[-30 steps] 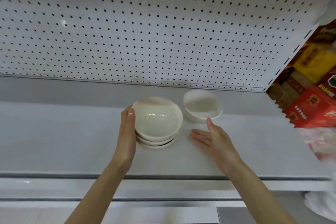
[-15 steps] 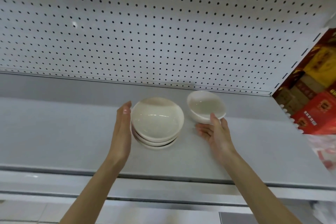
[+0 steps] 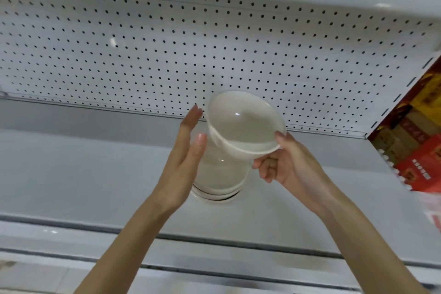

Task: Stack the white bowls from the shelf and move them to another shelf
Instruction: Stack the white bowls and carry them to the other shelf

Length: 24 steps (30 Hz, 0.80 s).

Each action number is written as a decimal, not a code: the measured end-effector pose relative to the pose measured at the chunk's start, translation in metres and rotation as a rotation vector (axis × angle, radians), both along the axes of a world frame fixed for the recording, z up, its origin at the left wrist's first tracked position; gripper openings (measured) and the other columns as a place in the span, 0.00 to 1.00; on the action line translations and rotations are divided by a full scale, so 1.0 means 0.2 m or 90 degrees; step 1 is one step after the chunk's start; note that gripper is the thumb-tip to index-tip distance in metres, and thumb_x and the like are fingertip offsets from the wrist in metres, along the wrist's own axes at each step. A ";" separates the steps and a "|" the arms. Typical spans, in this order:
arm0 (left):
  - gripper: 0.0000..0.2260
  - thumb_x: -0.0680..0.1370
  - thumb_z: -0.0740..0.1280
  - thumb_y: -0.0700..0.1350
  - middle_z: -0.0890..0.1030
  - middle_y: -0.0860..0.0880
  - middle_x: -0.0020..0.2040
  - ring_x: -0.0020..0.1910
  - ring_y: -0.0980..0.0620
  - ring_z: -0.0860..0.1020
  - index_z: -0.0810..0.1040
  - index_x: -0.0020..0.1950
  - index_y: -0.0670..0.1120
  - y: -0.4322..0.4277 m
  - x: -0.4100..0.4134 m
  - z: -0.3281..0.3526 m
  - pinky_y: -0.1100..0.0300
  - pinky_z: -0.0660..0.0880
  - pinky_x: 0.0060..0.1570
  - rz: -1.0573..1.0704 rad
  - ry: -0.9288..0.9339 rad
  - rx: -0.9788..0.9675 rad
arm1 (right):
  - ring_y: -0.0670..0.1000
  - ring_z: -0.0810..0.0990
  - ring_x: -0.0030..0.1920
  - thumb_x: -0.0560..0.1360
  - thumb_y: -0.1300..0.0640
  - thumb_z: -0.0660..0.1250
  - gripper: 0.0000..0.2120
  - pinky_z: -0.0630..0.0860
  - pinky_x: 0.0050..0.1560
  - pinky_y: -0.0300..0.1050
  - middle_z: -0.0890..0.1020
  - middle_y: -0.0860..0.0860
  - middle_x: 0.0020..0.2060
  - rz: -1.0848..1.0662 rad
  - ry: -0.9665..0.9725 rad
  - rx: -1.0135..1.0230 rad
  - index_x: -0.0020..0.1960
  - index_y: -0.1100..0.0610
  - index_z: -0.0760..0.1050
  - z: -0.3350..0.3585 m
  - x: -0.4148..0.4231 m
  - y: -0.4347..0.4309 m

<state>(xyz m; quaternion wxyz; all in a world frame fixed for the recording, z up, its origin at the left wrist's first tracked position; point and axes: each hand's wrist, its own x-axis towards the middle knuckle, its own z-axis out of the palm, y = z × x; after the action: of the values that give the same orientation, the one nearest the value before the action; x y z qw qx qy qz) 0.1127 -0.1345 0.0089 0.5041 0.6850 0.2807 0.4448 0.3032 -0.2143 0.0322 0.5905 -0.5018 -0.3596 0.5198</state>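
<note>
Head view: two bare forearms rise from 6 o'clock. The left hand point(image 3: 183, 162), fingers straight and together, stands on edge at 9 o'clock of the stack of white bowls point(image 3: 222, 180) on the grey shelf point(image 3: 71, 174); whether it touches them I cannot tell. The right hand point(image 3: 288, 166), at the stack's 3 o'clock, pinches a single bowl point(image 3: 243, 124) by its rim, thumb on top and fingers curled beneath, tilted in the air over the stack. Behind stands a white pegboard point(image 3: 167, 55); red boxes point(image 3: 420, 160) sit at 3 o'clock.
</note>
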 end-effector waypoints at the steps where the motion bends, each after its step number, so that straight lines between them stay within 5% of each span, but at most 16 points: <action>1: 0.35 0.73 0.54 0.64 0.62 0.64 0.74 0.70 0.73 0.60 0.55 0.77 0.51 -0.01 0.00 0.01 0.80 0.60 0.62 -0.018 0.004 0.014 | 0.53 0.74 0.26 0.81 0.53 0.53 0.12 0.71 0.26 0.41 0.78 0.60 0.31 0.022 0.001 0.001 0.57 0.59 0.68 0.00 -0.02 0.00; 5: 0.32 0.74 0.57 0.58 0.71 0.71 0.63 0.64 0.70 0.69 0.58 0.75 0.46 0.03 -0.03 -0.02 0.76 0.65 0.58 -0.029 0.017 0.073 | 0.55 0.75 0.28 0.76 0.50 0.59 0.17 0.73 0.28 0.43 0.78 0.62 0.33 0.090 0.008 -0.003 0.64 0.51 0.67 -0.03 -0.08 0.03; 9: 0.31 0.75 0.57 0.60 0.72 0.61 0.66 0.66 0.64 0.70 0.63 0.74 0.46 0.07 -0.09 -0.10 0.70 0.66 0.62 0.017 0.031 0.075 | 0.54 0.77 0.31 0.73 0.47 0.65 0.26 0.75 0.32 0.43 0.79 0.60 0.35 0.128 -0.023 0.013 0.69 0.46 0.64 -0.07 -0.10 0.04; 13: 0.23 0.76 0.57 0.58 0.71 0.66 0.66 0.67 0.64 0.69 0.63 0.71 0.55 0.04 -0.10 -0.15 0.72 0.65 0.62 0.015 0.033 0.066 | 0.52 0.76 0.32 0.67 0.52 0.73 0.35 0.74 0.33 0.43 0.79 0.55 0.33 0.096 -0.234 0.053 0.71 0.45 0.62 -0.11 -0.10 0.06; 17: 0.20 0.77 0.57 0.54 0.71 0.70 0.64 0.66 0.65 0.69 0.62 0.69 0.57 0.03 -0.09 -0.17 0.73 0.65 0.62 0.014 0.030 0.089 | 0.41 0.69 0.37 0.58 0.38 0.73 0.32 0.67 0.40 0.31 0.74 0.44 0.39 0.005 -0.471 0.105 0.61 0.34 0.69 -0.17 -0.05 0.10; 21: 0.23 0.75 0.58 0.59 0.66 0.76 0.64 0.68 0.66 0.65 0.59 0.69 0.62 0.03 -0.10 -0.22 0.72 0.62 0.65 0.052 0.081 0.098 | 0.39 0.69 0.57 0.55 0.33 0.70 0.35 0.67 0.52 0.26 0.71 0.42 0.55 -0.003 -0.547 0.071 0.61 0.33 0.64 -0.23 -0.02 0.10; 24: 0.25 0.74 0.58 0.62 0.65 0.66 0.70 0.72 0.57 0.63 0.58 0.70 0.62 0.04 -0.09 -0.26 0.58 0.61 0.72 0.070 0.110 0.093 | 0.37 0.67 0.64 0.56 0.35 0.71 0.36 0.66 0.62 0.33 0.69 0.40 0.61 0.003 -0.509 0.075 0.63 0.34 0.65 -0.27 -0.01 0.09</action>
<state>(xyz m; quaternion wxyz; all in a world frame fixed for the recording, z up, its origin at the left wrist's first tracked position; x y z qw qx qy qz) 0.0946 -0.1263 -0.0432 0.4019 0.7389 0.3272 0.4306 0.3014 -0.1960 -0.0209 0.4305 -0.6292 -0.5910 0.2636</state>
